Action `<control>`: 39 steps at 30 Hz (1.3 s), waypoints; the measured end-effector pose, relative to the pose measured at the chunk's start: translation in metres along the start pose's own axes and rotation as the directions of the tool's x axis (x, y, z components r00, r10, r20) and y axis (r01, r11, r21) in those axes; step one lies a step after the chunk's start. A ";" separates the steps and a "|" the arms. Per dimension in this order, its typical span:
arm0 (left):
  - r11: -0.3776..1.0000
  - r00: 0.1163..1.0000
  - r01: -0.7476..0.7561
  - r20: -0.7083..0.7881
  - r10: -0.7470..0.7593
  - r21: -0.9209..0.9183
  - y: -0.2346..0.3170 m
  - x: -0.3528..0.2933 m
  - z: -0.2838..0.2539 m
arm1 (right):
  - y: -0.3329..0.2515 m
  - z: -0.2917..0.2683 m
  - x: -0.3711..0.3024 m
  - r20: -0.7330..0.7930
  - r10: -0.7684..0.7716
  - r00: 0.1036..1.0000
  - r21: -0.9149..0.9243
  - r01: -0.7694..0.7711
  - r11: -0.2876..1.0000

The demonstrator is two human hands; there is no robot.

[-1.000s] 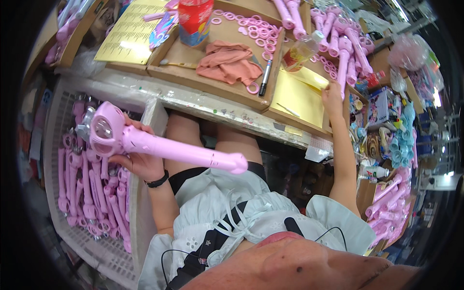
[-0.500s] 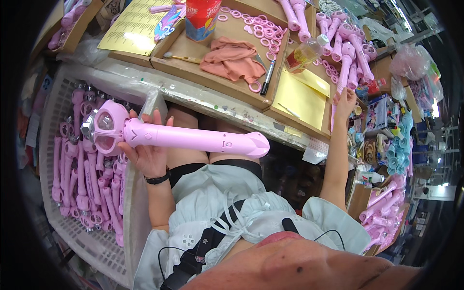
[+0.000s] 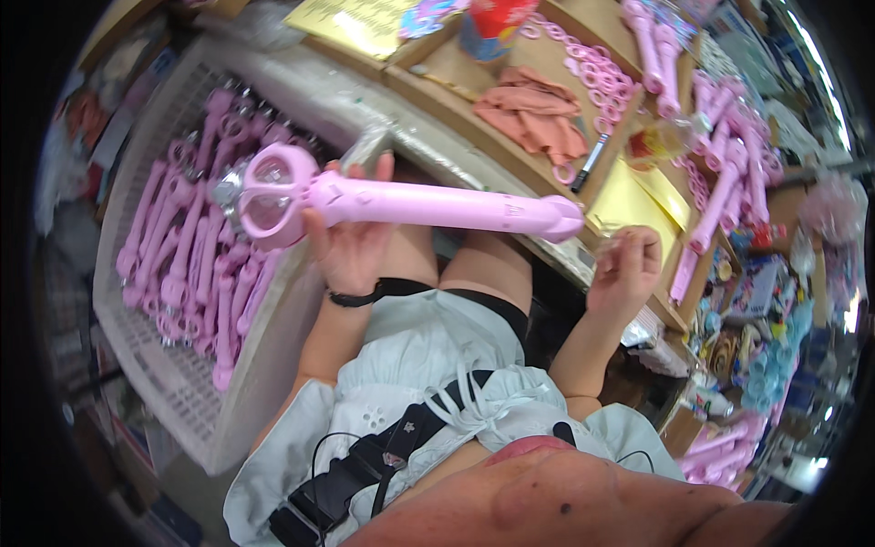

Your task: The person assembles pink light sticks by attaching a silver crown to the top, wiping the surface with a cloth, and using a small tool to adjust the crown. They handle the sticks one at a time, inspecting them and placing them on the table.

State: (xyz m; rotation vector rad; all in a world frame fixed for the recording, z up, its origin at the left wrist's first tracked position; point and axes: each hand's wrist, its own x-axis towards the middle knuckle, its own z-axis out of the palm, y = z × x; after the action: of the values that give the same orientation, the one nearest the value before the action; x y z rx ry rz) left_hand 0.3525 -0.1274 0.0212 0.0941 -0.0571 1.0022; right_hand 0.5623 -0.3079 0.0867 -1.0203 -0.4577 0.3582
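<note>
My left hand [image 3: 354, 251] is wrapped round the neck of a pink plastic toy wand [image 3: 437, 208], just below its round open head. The wand lies nearly level above my lap. A clear, shiny gem-like tip [image 3: 228, 190] sits on its head at the left, and its pointed tail end is at the right. Just off that tail end is my right hand [image 3: 624, 273], its fingers curled and pinched together. What they hold, if anything, is too small and blurred to make out.
A light plastic crate [image 3: 173, 387] full of pink wands stands at my left. Across the bench, cardboard trays hold an orange cloth [image 3: 533, 114], pink rings [image 3: 606, 77], a black marker [image 3: 591, 162], yellow paper [image 3: 670, 205] and a bottle [image 3: 661, 141]. More wands [image 3: 729, 173] pile up at the right.
My right hand has come back from the pile of wands at the right to beside the held wand's tail end. The view has shifted; my left hand keeps its hold.
</note>
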 end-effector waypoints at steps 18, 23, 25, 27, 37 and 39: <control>0.984 0.908 -0.113 0.416 0.047 0.136 -0.013 -0.005 0.007 | 0.026 0.069 -0.040 0.157 0.144 0.977 -0.377 -0.075 0.923; 0.977 0.903 -0.104 0.429 0.015 0.187 -0.009 -0.006 0.012 | 0.028 0.072 -0.041 0.169 0.137 0.976 -0.353 -0.070 0.933; 0.978 0.904 -0.103 0.428 0.015 0.182 -0.009 -0.006 0.012 | 0.029 0.072 -0.041 0.170 0.134 0.976 -0.344 -0.069 0.936; 0.979 0.904 -0.103 0.427 0.018 0.177 -0.009 -0.006 0.012 | 0.029 0.072 -0.041 0.175 0.125 0.977 -0.351 -0.056 0.935; 0.977 0.907 -0.110 0.420 0.022 0.184 -0.010 -0.006 0.012 | 0.033 0.072 -0.042 0.183 0.081 0.980 -0.372 -0.007 0.928; 0.979 0.914 -0.111 0.404 0.033 0.170 -0.011 -0.006 0.012 | 0.034 0.071 -0.042 0.181 0.083 0.980 -0.367 -0.011 0.930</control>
State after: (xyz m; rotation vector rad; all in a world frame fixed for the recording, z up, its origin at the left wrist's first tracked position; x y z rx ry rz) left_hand 0.3579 -0.1396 0.0324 0.4764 -0.3425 1.0487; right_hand 0.4868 -0.2604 0.0807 -1.3668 -0.6948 0.4279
